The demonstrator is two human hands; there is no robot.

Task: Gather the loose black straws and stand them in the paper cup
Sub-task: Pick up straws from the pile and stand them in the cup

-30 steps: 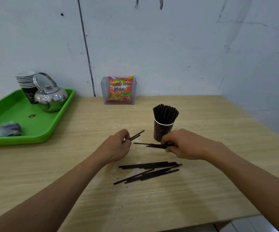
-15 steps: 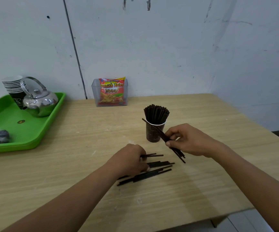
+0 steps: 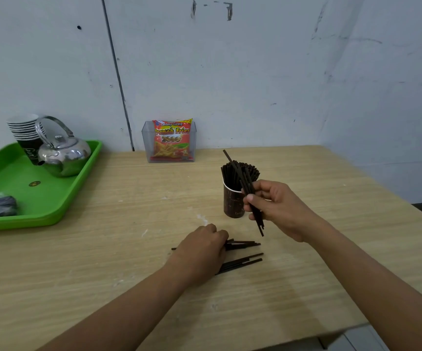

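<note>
Tipping the straw bundle (image 3: 248, 184), pinched in the right hand (image 3: 279, 209), steeper by the cup (image 3: 232, 207), nearing insertion; covering loose straws (image 3: 245, 260) with the left hand (image 3: 202, 247), grip unclear.

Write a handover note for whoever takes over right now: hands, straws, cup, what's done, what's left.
Right hand grips a tilted bundle of straws by the cup.
Left hand lies on the loose straws on the table; grip unclear.
Done: cup holds many standing straws.
Left: stand the bundle in the cup, then gather the loose straws.
</note>
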